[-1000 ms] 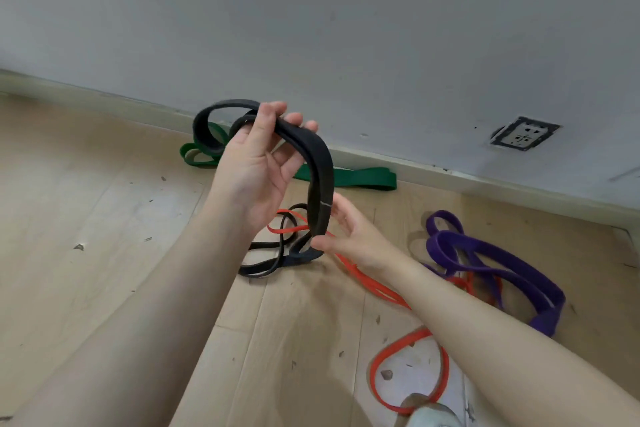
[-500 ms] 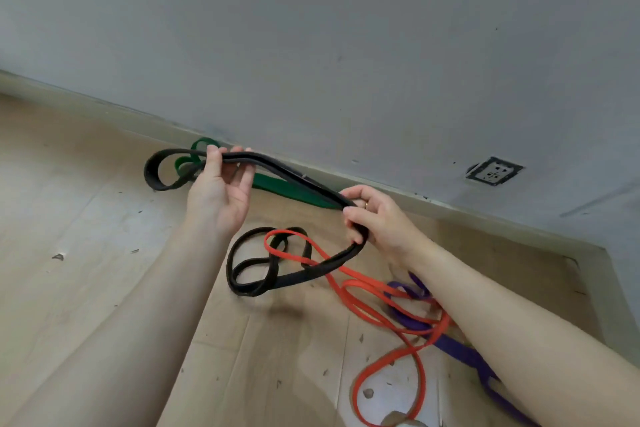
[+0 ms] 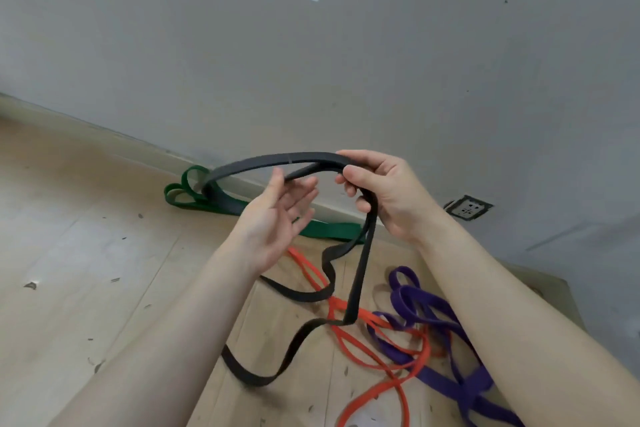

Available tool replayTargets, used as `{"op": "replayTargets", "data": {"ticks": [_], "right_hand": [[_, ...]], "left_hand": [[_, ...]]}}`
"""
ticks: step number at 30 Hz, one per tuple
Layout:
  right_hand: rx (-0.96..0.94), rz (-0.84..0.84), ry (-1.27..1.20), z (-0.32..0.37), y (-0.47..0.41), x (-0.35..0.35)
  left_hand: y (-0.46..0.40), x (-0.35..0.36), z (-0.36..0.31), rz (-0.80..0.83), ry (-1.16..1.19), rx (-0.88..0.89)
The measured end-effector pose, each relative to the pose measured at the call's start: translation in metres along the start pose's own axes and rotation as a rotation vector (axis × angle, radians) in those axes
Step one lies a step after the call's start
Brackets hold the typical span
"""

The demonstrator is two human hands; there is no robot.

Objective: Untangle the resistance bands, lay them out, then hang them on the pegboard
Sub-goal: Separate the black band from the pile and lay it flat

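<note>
Head view: the black resistance band [image 3: 358, 274] is pinched at the top of its loop by the right hand [image 3: 384, 196], fingers and thumb curled round the doubled strap. The left hand [image 3: 277, 218] is held palm-up with fingers relaxed and spread; one strand is draped over its fingertips rather than gripped. From the right-hand grip, one stretch arches leftward and away toward the green band [image 3: 329, 230], which lies along the skirting. Two strands drop steeply down to the wooden floor [image 3: 69, 253], where the slack is seen crossing the orange band [image 3: 367, 362] and ending in a low loop nearer the person. The purple band [image 3: 440, 381] lies further right, entwined with the orange one. The black band's long axis runs downward from the grip, so lifting is judged the way to free it; the right hand is nearer those hanging strands.
</note>
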State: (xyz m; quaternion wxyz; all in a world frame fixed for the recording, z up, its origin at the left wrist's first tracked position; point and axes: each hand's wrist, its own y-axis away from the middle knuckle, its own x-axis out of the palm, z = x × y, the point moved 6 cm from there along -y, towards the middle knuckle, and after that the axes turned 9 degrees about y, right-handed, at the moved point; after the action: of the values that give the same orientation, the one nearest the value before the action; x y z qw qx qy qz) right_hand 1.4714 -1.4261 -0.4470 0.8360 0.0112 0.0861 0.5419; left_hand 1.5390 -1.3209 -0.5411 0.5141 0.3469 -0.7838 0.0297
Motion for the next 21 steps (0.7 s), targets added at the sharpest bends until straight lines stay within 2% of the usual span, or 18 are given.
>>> {"op": "replayTargets", "data": {"ticks": [2,7,13,16,19,21], "right_hand": [[0.008,-0.009,0.129,-0.005,0.000,0.001],[0.005,0.022,0.389,-0.025,0.007,0.005],[0.112,-0.010,0.452,-0.051,0.008,0.009],[0.143,-0.038,0.383,-0.062,0.008,0.014],[0.152,-0.078,0.268,-0.067,0.005,0.015],[0.149,-0.083,0.265,-0.070,0.003,0.015]], "left_hand": [[0.000,0.000,0.006,-0.055,-0.061,-0.017],[-0.001,-0.015,0.014,-0.212,0.021,-0.058],[-0.005,-0.034,0.023,-0.325,0.106,-0.057],[-0.006,-0.038,0.026,-0.252,0.193,-0.044],[-0.003,-0.049,0.030,-0.215,-0.023,-0.086],[0.000,-0.061,0.031,-0.331,-0.255,-0.110]]}}
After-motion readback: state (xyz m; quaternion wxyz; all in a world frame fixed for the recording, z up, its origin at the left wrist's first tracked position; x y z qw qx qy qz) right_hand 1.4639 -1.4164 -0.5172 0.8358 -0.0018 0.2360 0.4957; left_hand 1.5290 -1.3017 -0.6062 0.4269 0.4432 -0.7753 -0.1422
